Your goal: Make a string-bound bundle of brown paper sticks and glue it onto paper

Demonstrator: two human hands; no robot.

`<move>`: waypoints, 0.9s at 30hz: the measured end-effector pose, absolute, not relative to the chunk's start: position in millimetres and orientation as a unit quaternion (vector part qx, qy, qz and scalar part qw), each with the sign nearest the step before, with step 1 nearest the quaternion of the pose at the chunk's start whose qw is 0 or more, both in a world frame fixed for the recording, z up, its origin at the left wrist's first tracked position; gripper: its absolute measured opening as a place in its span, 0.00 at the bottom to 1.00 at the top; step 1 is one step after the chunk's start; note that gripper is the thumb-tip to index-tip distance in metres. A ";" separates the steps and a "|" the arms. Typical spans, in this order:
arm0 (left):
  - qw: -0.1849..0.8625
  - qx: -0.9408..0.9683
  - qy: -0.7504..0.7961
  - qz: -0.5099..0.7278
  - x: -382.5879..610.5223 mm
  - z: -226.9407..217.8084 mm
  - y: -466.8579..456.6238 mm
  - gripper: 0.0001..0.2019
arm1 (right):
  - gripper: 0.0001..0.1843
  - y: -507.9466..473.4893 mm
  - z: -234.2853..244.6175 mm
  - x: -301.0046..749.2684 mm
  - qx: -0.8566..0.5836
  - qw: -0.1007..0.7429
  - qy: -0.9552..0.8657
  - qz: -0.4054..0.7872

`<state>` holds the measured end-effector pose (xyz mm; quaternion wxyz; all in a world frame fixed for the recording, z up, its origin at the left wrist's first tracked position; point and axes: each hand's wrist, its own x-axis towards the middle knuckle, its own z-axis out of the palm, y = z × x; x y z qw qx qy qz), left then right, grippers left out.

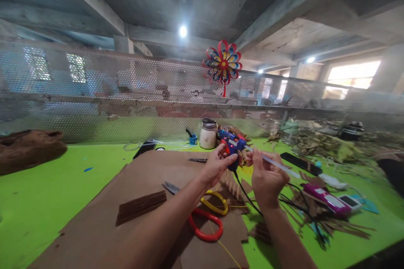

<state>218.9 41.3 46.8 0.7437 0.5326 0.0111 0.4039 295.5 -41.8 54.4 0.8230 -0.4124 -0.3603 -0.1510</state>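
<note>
My left hand [217,164] is wrapped round the grip of a blue hot glue gun [231,142] held above the table, its black cord [244,193] trailing down toward me. My right hand [264,174] is closed on a long translucent glue stick [277,164] that runs from the back of the gun out to the right. Below the hands lie scissors with red and yellow handles [206,216] on a brown cardboard sheet [104,218].
The green table [44,193] carries a bundle of dark sticks [140,206], a white jar [208,135], a small blue pot [192,138], a pink device [323,196], a phone [349,201] and dried leaf scraps [315,145]. A metal mesh screen [94,92] with a red paper flower [223,65] stands behind.
</note>
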 end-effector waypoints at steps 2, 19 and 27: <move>0.733 0.540 0.017 0.414 219.4 45.1 42.8 0.24 | 0.13 -41.5 54.8 295.5 -0.407 0.828 -0.357 -0.144; 0.693 0.576 0.013 0.433 218.8 42.7 45.8 0.21 | 0.17 -41.1 55.5 298.8 -0.414 0.836 -0.336 -0.131; 0.683 0.584 0.023 0.439 220.5 45.7 43.1 0.22 | 0.18 -39.1 56.9 303.1 -0.392 0.870 -0.292 -0.064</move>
